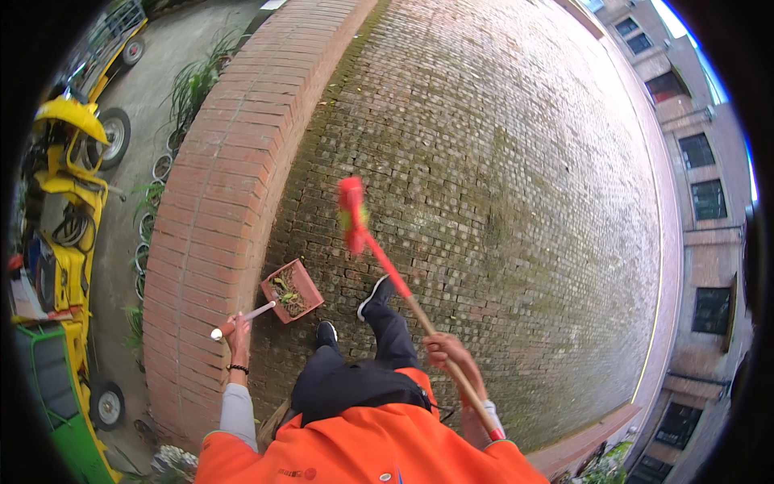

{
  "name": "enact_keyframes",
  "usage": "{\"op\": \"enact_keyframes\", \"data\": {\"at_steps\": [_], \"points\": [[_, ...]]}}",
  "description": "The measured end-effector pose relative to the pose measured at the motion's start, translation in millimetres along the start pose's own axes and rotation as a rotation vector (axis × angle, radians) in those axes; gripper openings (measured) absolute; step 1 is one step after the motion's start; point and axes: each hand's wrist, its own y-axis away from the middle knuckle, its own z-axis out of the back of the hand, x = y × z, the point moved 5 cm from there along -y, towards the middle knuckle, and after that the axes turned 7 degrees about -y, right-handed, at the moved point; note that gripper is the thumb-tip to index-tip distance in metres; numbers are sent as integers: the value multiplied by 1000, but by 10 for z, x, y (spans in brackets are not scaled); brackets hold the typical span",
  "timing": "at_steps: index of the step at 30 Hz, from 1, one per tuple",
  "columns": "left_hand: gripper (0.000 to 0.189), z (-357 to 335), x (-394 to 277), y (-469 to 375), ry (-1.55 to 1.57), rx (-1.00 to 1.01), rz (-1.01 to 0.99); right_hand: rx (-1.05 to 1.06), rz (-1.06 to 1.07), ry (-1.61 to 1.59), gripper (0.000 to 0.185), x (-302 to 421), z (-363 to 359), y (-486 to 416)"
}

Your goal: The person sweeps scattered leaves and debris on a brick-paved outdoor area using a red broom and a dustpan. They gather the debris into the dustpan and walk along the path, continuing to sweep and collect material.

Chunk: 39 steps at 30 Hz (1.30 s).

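Observation:
My left hand (240,331) grips the upper end of a long-handled dustpan's handle (260,310). The reddish dustpan (308,289) sits on the brick paving beside the low wall, with dry debris and green and yellow leaves (290,296) inside. Closed around the wooden shaft of a broom (422,311) is my right hand (444,349). The shaft slants from under my right forearm out past my feet. Its red broom head (352,215), with yellow-green bristles, is blurred; I cannot tell whether it touches the ground.
A low brick wall (208,199) runs along my left. Beyond it are potted plants (193,85) and a yellow three-wheeled vehicle (72,199). Mossy brick paving (447,199) stretches ahead and right, towards a building (704,242) with several windows. My shoes (376,295) stand near the dustpan.

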Motion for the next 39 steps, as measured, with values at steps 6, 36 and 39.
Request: {"op": "enact_keyframes", "data": {"at_steps": [6,36,39], "points": [[38,-899,-684,-482,-33,20,-16,-273,170,71,8,825,802,-36],[36,-6825,-4724,-3914,-564,580,-239,186,4,-616,15,4732,-836,-2621],[38,-6866,-4884,-4134,-559,597,-236,133,71,-483,19,4808,-837,-2477]]}}
